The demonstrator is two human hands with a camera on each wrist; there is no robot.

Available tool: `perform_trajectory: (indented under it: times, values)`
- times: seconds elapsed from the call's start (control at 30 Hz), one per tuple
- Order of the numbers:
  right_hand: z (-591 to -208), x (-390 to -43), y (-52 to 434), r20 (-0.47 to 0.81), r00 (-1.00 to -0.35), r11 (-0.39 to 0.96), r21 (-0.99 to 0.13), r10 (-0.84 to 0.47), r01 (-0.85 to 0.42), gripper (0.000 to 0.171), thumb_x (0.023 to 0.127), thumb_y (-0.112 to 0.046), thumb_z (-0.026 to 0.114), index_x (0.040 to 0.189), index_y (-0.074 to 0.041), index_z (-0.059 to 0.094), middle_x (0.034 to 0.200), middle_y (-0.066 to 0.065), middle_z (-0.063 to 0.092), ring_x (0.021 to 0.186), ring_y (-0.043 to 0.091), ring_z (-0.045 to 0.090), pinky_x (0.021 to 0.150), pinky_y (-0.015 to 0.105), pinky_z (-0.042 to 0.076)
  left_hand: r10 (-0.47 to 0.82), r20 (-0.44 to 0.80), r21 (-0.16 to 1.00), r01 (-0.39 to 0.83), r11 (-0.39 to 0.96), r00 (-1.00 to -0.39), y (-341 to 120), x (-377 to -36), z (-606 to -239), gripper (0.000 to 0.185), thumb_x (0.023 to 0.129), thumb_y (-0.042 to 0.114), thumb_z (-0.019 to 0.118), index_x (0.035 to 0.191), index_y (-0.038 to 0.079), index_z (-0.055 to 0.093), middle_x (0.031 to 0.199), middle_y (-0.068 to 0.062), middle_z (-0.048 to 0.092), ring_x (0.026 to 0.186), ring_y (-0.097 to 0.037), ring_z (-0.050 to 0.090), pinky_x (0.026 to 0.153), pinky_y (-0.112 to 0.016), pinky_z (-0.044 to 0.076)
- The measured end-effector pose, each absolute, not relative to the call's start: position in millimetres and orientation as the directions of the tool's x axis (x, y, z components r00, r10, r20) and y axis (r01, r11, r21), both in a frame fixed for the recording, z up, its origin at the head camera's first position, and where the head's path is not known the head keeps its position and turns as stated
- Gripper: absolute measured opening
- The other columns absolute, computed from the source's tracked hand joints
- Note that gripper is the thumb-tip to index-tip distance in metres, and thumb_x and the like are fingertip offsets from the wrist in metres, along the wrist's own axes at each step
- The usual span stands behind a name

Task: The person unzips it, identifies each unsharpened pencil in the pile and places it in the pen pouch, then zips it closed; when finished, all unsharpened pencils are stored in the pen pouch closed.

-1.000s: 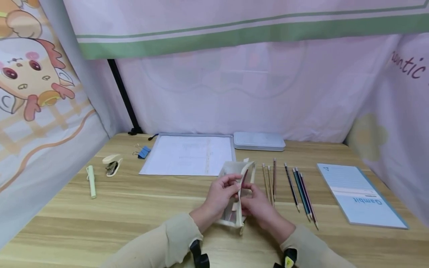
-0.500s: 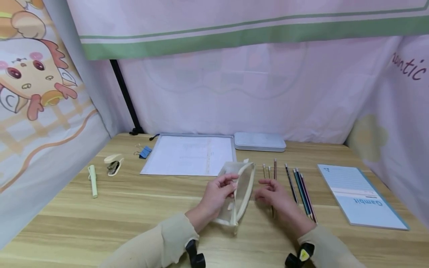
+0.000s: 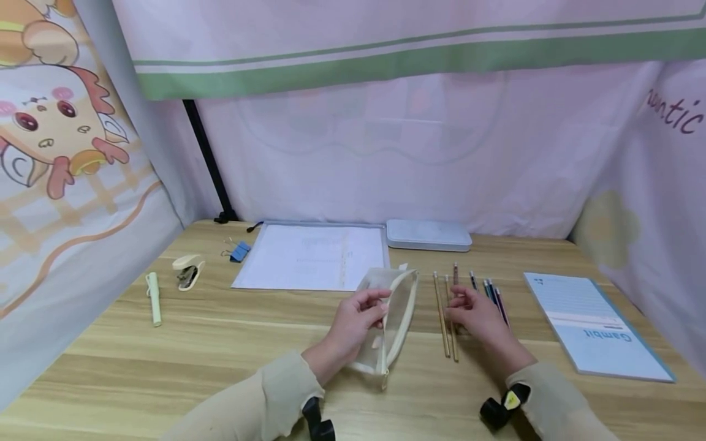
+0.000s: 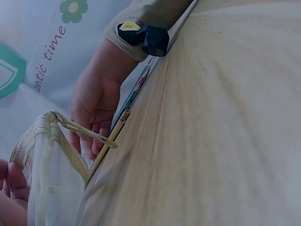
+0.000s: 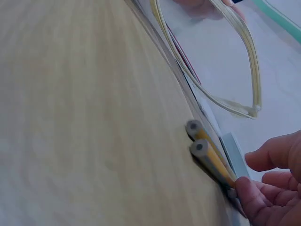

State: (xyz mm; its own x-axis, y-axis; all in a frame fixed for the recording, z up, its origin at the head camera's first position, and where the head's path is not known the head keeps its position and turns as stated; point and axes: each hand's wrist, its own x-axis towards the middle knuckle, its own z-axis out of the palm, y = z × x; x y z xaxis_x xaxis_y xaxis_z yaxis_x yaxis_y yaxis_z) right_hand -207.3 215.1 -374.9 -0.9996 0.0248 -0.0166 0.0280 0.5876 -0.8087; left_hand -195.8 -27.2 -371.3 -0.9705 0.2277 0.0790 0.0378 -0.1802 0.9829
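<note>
A translucent, cream-edged zip pencil pouch (image 3: 401, 324) stands on the table with its mouth open to the right. My left hand (image 3: 353, 321) pinches the pouch's near side by its upper rim. To the right of the pouch lie two gold pencils (image 3: 443, 324) and a dark red pencil (image 3: 455, 274). My right hand (image 3: 482, 318) reaches down over these, fingertips right at the pencils and partly covering the red one. In the right wrist view a fingertip (image 5: 247, 190) meets the side of a gold pencil (image 5: 214, 162), with a gap between thumb and fingers.
Several dark pencils (image 3: 499, 300) lie partly behind my right hand. A blue-white notepad (image 3: 598, 324) is at the right. At the back are a paper-filled folder (image 3: 303, 257) and a flat tin (image 3: 429, 235). Leftward sit a blue binder clip (image 3: 239, 252), a stapler (image 3: 189, 271) and a green pen (image 3: 154, 300).
My right hand has come out of the pouch and moved right to the pencils. The left hand keeps its hold on the pouch, whose mouth now gapes wider.
</note>
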Motion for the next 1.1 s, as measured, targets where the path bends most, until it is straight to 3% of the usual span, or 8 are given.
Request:
perform_trajectory:
  times: [0.2, 0.57, 0.7, 0.93, 1.1]
  values:
    - [-368, -209, 220, -0.02, -1.0, 0.753, -0.658, -0.008, 0.007, 0.061, 0.079, -0.019, 0.07, 0.133, -0.003, 0.046, 0.105, 0.012, 0.061, 0.094, 0.024, 0.057, 0.075, 0.036, 0.047, 0.222, 0.078, 0.983, 0.038, -0.18, -0.972, -28, -196, -371, 0.03, 0.083, -0.007, 0.056, 0.113, -0.009, 0.058, 0.082, -0.006, 0.057, 0.068, -0.007, 0.05, 0.058, -0.016, 0.046]
    - [-355, -210, 220, -0.083, -0.995, 0.886, -0.465, -0.049, -0.005, 0.067, 0.076, -0.023, 0.074, 0.13, 0.004, 0.046, 0.104, 0.02, 0.062, 0.093, 0.032, 0.059, 0.076, 0.045, 0.049, 0.22, 0.073, 0.984, 0.034, -0.178, -0.973, -28, -195, -371, 0.03, 0.083, -0.005, 0.058, 0.113, -0.008, 0.059, 0.081, -0.006, 0.056, 0.068, -0.007, 0.05, 0.058, -0.016, 0.046]
    - [-356, -212, 221, -0.121, -0.991, 0.889, -0.457, -0.05, 0.011, 0.067, 0.076, -0.024, 0.073, 0.13, 0.005, 0.045, 0.105, 0.022, 0.062, 0.092, 0.031, 0.059, 0.076, 0.044, 0.049, 0.22, 0.075, 0.983, 0.035, -0.181, -0.973, -28, -196, -372, 0.03, 0.083, -0.006, 0.057, 0.113, -0.009, 0.059, 0.08, -0.004, 0.056, 0.068, -0.007, 0.05, 0.058, -0.016, 0.045]
    - [-362, -216, 224, -0.286, -0.958, 0.81, -0.568, -0.027, 0.147, 0.07, 0.077, -0.014, 0.07, 0.136, 0.004, 0.038, 0.108, 0.02, 0.056, 0.063, 0.017, 0.057, 0.056, 0.029, 0.051, 0.221, 0.084, 0.983, 0.044, -0.181, -0.972, -28, -196, -374, 0.029, 0.083, -0.005, 0.057, 0.112, -0.008, 0.059, 0.081, -0.006, 0.057, 0.068, -0.007, 0.05, 0.058, -0.016, 0.046]
    - [-363, -217, 225, -0.3, -0.953, 0.795, -0.588, -0.045, 0.148, 0.071, 0.076, -0.01, 0.067, 0.137, 0.005, 0.035, 0.108, 0.021, 0.054, 0.06, 0.017, 0.056, 0.054, 0.028, 0.05, 0.223, 0.077, 0.982, 0.035, -0.184, -0.972, -28, -197, -374, 0.03, 0.083, -0.004, 0.058, 0.112, -0.007, 0.06, 0.082, -0.008, 0.057, 0.068, -0.007, 0.051, 0.058, -0.017, 0.047]
